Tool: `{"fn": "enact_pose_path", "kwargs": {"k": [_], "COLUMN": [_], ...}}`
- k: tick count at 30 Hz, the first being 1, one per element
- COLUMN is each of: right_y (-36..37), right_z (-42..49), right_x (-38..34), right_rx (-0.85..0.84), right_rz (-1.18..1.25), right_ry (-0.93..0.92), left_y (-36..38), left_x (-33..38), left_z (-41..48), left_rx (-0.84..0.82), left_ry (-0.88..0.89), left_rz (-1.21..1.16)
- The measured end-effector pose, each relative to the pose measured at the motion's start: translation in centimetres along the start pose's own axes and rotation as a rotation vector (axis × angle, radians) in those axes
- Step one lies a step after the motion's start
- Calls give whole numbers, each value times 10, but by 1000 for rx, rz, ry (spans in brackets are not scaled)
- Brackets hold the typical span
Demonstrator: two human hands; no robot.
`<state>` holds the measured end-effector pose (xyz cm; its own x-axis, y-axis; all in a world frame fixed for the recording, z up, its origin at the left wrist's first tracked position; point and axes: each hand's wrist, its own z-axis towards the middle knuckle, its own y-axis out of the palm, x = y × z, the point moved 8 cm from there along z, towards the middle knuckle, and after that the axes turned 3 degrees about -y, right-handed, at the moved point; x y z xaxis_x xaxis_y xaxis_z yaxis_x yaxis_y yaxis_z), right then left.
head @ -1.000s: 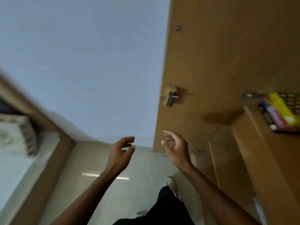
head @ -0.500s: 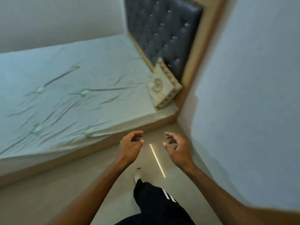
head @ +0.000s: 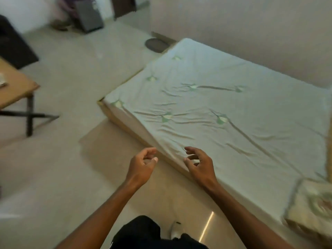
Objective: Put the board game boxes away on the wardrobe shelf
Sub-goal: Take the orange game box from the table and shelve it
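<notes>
Head view looks down over a bedroom floor [head: 59, 169], with both bare forearms reaching forward from the bottom edge. Left hand [head: 142, 168] is held out in the air with its fingers loosely curled and nothing in it; right hand [head: 201, 166] is beside it, a small gap between them, fingers spread and bent, likewise holding nothing. Both hover above the near edge of a bed [head: 224, 112], whose pale sheet is creased and printed with small green motifs. A patterned pillow [head: 312, 209] lies on the bed at the lower right. To the left stands a wooden table [head: 16, 87] on dark crossed legs (something pale rests on its top at the frame's edge, too blurred to name). A dark round thing [head: 155, 44] sits on the floor past the far corner of the bed, and a grey box-like thing [head: 88, 15] stands near the far wall. Below the arms, dark trousers [head: 143, 232] and a light shoe [head: 177, 230] show. No board game boxes or wardrobe appear anywhere in this view.
</notes>
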<state>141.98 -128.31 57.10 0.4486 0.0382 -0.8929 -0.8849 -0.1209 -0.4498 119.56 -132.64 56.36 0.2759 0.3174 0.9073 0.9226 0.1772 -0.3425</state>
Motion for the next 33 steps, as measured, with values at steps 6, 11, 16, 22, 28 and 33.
{"fn": "enact_pose_path", "kwargs": {"k": [6,11,16,22,28,33], "right_y": [139,266,383,511,655,767], "right_z": [116,200,275,371,483,559], "right_x": [-67,-140,-210,-274,-341,-414], "right_rx": [-254,-383,-492,-598,-703,-806], "right_rz": [-40,-33,-42,-51,-21,-48], "right_ry": [-172,-251,-334,-384,-410,-482], "left_y": [-121,-239,-357,-473,-593,-701], "left_x": [-35,-54,-63,-74,-101,-117], "left_z": [72,151,223,309,418,490], "left_rx": [251,402,545,650,724,832], "left_ry": [-97,-138,-153,-168,-225,-281], "left_rz": [-62,-87,-116,-145,-124,-133]}}
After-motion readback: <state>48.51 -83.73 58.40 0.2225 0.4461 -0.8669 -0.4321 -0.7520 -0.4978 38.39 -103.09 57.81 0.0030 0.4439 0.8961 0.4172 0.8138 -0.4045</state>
